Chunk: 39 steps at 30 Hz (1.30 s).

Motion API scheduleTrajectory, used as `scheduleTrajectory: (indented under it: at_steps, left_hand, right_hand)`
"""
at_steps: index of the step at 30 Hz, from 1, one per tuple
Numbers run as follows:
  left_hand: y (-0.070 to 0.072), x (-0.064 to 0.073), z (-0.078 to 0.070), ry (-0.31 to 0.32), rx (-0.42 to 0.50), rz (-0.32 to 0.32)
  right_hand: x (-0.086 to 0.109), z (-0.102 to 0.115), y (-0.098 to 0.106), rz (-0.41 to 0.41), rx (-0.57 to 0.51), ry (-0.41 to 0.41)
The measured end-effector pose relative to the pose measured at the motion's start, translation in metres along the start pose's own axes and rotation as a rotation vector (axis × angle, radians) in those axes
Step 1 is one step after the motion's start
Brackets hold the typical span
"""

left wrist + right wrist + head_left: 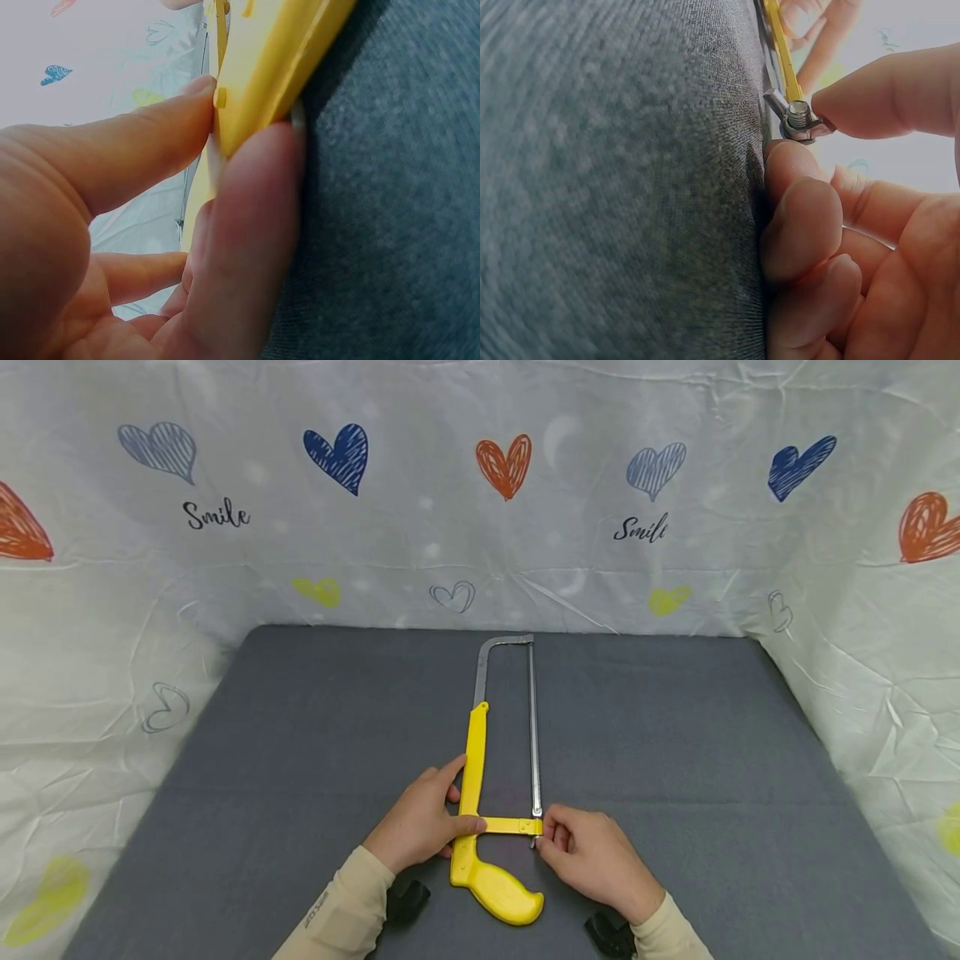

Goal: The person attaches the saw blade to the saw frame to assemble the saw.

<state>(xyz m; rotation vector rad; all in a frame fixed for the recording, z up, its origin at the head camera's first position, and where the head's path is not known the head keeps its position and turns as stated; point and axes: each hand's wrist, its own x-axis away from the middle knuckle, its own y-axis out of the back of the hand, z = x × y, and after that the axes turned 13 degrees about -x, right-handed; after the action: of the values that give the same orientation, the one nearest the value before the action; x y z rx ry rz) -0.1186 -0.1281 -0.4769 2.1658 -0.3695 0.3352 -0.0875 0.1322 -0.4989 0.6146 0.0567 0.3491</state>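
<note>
A hacksaw with a yellow handle and a silver front arm lies on the grey table, handle toward me. Its narrow blade runs along the right side. My left hand grips the yellow frame just above the handle, thumb on top and fingers round the outer side. At the blade's near end, a metal wing nut sits on a threaded stud. The right hand pinches this wing nut between thumb and forefinger, the other fingers curled close to the cloth.
Grey cloth covers the table. A white curtain printed with hearts hangs behind it and along both sides. Black wrist devices show below the left hand and right hand, near the table's front.
</note>
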Motion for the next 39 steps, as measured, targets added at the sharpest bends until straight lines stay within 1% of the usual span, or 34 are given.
scheduleTrajectory:
  at_steps: [11, 20, 27, 39]
  left_hand:
    - [0.0003, 0.0008, -0.0009, 0.008, -0.007, 0.0]
    - [-0.0012, -0.0002, -0.0005, 0.001, 0.01, -0.006]
    - [-0.0025, -0.0016, 0.0008, -0.006, 0.023, -0.001]
    - [-0.0024, -0.0012, 0.002, -0.014, 0.023, -0.006]
  right_hand:
    - [-0.0007, 0.0001, -0.0003, 0.004, 0.029, 0.003]
    - [0.0002, 0.0019, 0.0011, 0.009, -0.011, -0.008]
    - [0.0004, 0.001, 0.0019, -0.001, -0.056, -0.037]
    - [0.0004, 0.0004, 0.0003, -0.004, -0.026, -0.035]
